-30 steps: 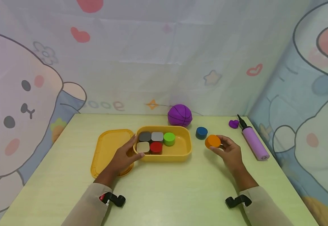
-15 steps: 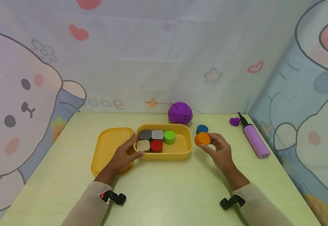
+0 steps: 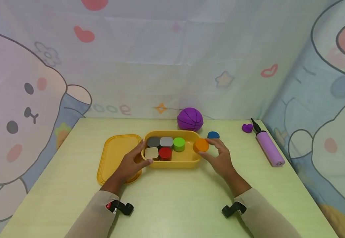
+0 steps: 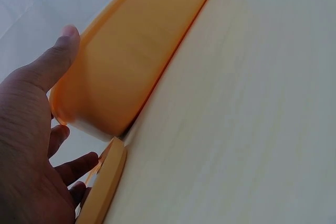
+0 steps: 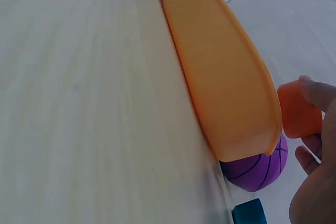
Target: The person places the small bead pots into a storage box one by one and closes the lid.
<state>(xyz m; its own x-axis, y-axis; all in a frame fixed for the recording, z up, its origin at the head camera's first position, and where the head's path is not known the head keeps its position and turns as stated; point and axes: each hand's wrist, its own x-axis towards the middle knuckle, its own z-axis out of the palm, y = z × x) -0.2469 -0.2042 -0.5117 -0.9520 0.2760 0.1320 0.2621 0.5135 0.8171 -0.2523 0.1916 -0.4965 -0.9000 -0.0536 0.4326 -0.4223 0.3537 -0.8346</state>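
My right hand (image 3: 221,161) pinches an orange round piece (image 3: 200,145) between thumb and fingers, over the right end of a yellow box (image 3: 172,164). In the right wrist view the orange piece (image 5: 299,109) is beside the box's rim. With thumb and fingers my left hand (image 3: 130,165) grips the box's left end; in the left wrist view the thumb lies on the box wall (image 4: 126,51). Inside the box are a dark grey piece (image 3: 153,142), a light grey one (image 3: 166,141), a green one (image 3: 178,144), a cream one (image 3: 151,153) and a red one (image 3: 165,153).
A yellow lid (image 3: 113,155) lies left of the box, partly under my left hand. Behind the box is a purple ball (image 3: 190,119). A blue piece (image 3: 213,135), a purple heart-shaped item (image 3: 247,128) and a purple pump (image 3: 269,147) are on the right.
My right hand has moved left with the orange piece, from beside the blue piece to the box's right end. My left hand has stayed on the box.
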